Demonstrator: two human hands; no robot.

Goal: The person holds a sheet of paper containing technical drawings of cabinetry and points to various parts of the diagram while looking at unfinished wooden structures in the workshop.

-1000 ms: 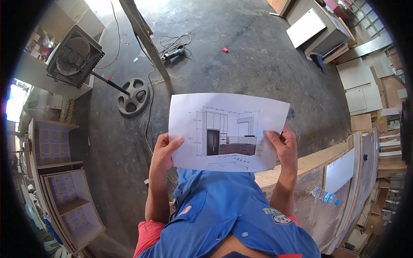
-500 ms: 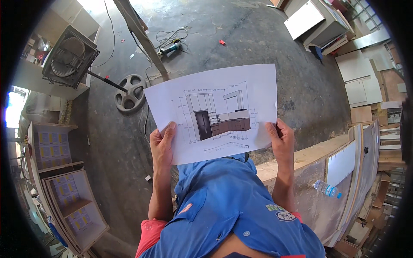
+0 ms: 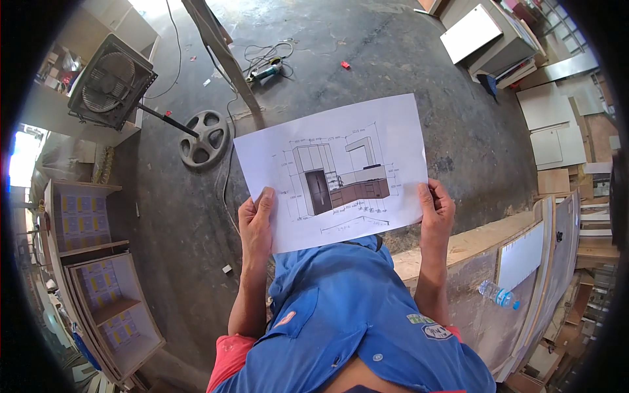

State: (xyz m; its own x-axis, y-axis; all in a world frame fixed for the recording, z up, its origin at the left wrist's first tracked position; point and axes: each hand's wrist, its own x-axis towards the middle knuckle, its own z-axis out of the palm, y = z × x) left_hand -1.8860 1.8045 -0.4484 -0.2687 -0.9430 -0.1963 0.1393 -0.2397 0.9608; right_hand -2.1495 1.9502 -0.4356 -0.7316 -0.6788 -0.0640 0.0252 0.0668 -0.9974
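Observation:
A white sheet of paper [image 3: 282, 150] is stretched between my two hands in front of my blue shirt. On it is a printed kitchen cabinet drawing with dimension lines and some handwritten pencil marks below. My left hand [image 3: 257, 223] pinches the sheet's lower left edge, thumb on top. At the lower right edge, my right hand [image 3: 437, 208] grips it the same way. The fingers behind the paper are partly hidden. The sheet tilts slightly, its right side higher.
A pedestal fan [image 3: 111, 82] with a round base stands at left, beyond a shelf cabinet [image 3: 134, 304]. An angle grinder [image 3: 265, 72] and its cable lie on the floor near a post [image 3: 226, 59]. At right, a plastic water bottle [image 3: 499, 295] lies on a workbench [image 3: 465, 318].
The sheet and both hands have shifted slightly to the right, and the paper has tilted a little more. My grip on it is unchanged.

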